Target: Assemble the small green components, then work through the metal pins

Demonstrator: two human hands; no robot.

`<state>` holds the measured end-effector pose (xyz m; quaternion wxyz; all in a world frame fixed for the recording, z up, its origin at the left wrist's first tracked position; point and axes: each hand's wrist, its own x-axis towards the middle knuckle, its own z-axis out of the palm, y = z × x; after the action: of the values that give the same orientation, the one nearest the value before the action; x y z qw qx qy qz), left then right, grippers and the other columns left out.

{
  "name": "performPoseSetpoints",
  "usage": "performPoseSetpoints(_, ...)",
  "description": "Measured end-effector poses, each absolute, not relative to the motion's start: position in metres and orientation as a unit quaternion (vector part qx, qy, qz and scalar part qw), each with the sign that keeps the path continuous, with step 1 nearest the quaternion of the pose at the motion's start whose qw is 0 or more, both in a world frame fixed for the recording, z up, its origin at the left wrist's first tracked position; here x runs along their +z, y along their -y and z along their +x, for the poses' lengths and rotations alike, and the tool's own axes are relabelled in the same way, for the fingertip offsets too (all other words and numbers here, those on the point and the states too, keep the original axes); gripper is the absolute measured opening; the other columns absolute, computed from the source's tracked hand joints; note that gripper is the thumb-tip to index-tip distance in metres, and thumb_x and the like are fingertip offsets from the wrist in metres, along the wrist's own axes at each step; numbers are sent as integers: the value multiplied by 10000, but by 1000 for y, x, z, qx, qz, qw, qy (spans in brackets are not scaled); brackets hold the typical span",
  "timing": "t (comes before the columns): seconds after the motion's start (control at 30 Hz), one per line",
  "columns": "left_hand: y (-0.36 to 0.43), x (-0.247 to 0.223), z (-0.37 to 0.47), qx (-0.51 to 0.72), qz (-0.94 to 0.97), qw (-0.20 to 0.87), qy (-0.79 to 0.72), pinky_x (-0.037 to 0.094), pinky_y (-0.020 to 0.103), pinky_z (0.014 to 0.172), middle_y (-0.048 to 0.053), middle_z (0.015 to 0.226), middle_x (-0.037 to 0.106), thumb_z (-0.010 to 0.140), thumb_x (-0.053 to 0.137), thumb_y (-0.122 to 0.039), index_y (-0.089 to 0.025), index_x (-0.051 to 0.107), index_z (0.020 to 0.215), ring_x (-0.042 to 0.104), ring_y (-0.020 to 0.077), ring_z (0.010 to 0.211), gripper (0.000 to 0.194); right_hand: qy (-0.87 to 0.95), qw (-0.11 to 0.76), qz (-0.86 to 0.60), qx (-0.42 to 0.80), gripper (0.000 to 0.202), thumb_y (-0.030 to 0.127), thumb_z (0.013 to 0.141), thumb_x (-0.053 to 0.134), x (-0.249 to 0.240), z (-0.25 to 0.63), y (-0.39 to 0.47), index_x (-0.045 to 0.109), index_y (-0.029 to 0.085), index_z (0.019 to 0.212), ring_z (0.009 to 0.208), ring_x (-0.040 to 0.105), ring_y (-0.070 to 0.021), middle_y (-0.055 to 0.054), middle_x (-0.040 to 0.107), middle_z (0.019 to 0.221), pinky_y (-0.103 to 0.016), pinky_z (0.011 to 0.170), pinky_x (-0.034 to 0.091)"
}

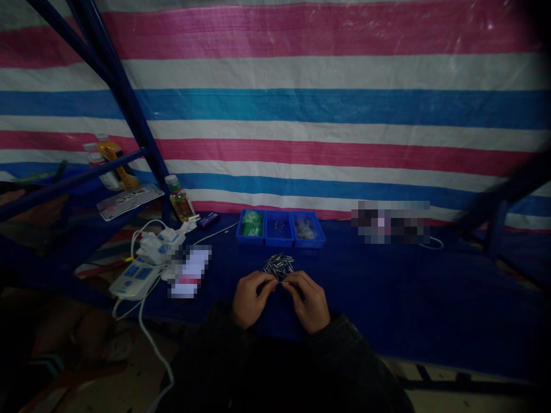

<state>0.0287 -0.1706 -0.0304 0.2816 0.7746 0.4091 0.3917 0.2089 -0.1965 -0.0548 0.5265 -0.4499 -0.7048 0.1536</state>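
A pile of small, thin metal pieces (279, 265) lies on the blue table (370, 298), just beyond my fingertips. My left hand (253, 298) pinches one end of a small, thin metal piece (281, 282). At its other end, the fingers of my right hand (308, 301) are pinched together too. Behind the pile stand three joined blue trays: the left tray (238, 234) holds green bags, the middle tray (278, 241) a few small metal pieces, and the right tray (321, 242) clear plastic bags or parts too small to tell.
Left of my hands lie a phone (191, 272) with a blurred screen, a power strip (134, 280) with chargers and cables, and a bottle (179, 201). A blurred object (390, 222) is at the back right. Another person's hand (47, 209) shows at far left, beyond a blue frame (138, 126).
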Motion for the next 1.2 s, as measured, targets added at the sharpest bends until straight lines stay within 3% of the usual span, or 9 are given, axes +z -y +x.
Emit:
performPoseSetpoints(0.47, 172, -29, 29, 395, 776, 274, -408, 494, 266, 755, 37, 757, 702, 988, 567, -303, -187, 685, 757, 670, 172, 760, 284, 707, 515, -459, 157, 182, 205, 1008, 494, -55, 210, 197, 638, 215, 898, 802, 654, -188, -52, 661, 871, -302, 761, 530)
performPoseSetpoints(0.93, 171, -29, 28, 416, 750, 270, -438, 499, 262, 762, 37, 818, 727, 983, 569, -294, -191, 701, 813, 689, 177, 796, 238, 682, 551, -472, 97, 142, 241, 973, 554, -68, 213, 185, 675, 228, 899, 811, 679, -188, -48, 693, 884, -296, 757, 554)
performPoseSetpoints(1.2, 167, -32, 21, 479, 676, 280, -485, 527, 258, 725, 22, 789, 744, 973, 579, -325, -183, 717, 862, 703, 170, 744, 227, 652, 516, -553, 52, 204, 320, 972, 560, -24, 224, 140, 708, 206, 891, 748, 650, -184, -51, 704, 863, -293, 728, 502)
